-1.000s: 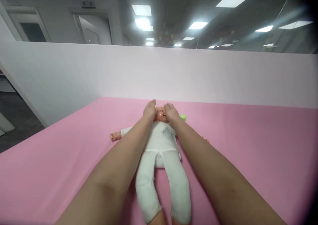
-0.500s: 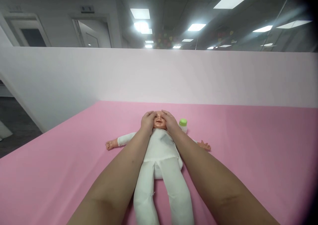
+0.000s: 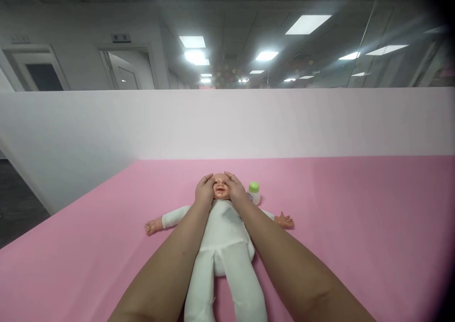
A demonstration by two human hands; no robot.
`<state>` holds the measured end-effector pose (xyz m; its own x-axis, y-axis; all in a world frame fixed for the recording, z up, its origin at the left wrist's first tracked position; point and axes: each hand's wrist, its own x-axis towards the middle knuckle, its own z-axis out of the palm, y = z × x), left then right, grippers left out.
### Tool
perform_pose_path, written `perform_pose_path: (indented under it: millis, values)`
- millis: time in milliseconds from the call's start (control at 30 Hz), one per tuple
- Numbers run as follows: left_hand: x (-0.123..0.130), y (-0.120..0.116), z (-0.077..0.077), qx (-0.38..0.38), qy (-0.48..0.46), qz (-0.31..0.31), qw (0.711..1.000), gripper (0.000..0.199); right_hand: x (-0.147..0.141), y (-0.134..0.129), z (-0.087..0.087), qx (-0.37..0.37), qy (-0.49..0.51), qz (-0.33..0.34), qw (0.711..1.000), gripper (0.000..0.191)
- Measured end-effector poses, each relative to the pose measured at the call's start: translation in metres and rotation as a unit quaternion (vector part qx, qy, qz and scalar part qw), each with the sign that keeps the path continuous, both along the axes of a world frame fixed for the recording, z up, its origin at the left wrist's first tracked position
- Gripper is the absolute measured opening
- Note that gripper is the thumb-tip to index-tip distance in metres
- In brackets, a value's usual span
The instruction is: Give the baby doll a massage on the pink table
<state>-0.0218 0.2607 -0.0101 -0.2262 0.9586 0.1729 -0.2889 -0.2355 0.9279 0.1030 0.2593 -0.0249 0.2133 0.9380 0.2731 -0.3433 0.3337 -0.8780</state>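
A baby doll (image 3: 221, 232) with a white cloth body lies on its back, its arms spread to both sides and its legs toward me. My left hand (image 3: 205, 189) rests against the left side of the doll's head (image 3: 221, 189), and my right hand (image 3: 235, 187) against the right side. The thumbs lie near its eyes, while its nose and mouth show between my hands. Both hands are curved round the head. Just right of my right hand stands a small clear bottle (image 3: 255, 197) with a green cap, partly behind my wrist.
The doll lies on a pink sheet (image 3: 337, 227). A low white wall (image 3: 249, 123) runs along the far side and the left. Beyond it are a half-open door (image 3: 124, 71) and lit ceiling panels.
The view has tilted up and shifted slightly, so the doll, hands and bottle appear lower and a little further left. The thumbs sit slightly further apart, showing more of the doll's eyes.
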Motion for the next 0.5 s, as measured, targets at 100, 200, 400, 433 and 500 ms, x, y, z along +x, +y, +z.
perform_pose_path:
  millis: [100,200,400,433,500]
  values:
    - [0.001,-0.003,0.003,-0.028,-0.018,0.005,0.999,0.034,0.001,-0.004,-0.004,0.002,0.022,0.006,1.000,0.047]
    - [0.001,-0.007,0.004,-0.032,-0.028,0.007,0.999,0.034,0.001,-0.006,-0.007,0.001,0.040,0.008,0.999,0.050]
    - [-0.001,-0.010,0.003,-0.020,-0.021,0.000,1.000,0.039,0.001,-0.009,-0.007,0.005,0.031,0.004,0.999,0.052]
    - [-0.001,-0.010,0.002,-0.016,-0.018,-0.003,1.000,0.042,0.001,-0.010,-0.007,0.007,0.026,0.003,1.000,0.053]
    - [-0.002,-0.011,0.001,-0.003,-0.003,-0.006,1.000,0.046,0.000,-0.013,-0.005,0.010,0.011,0.000,1.000,0.056]
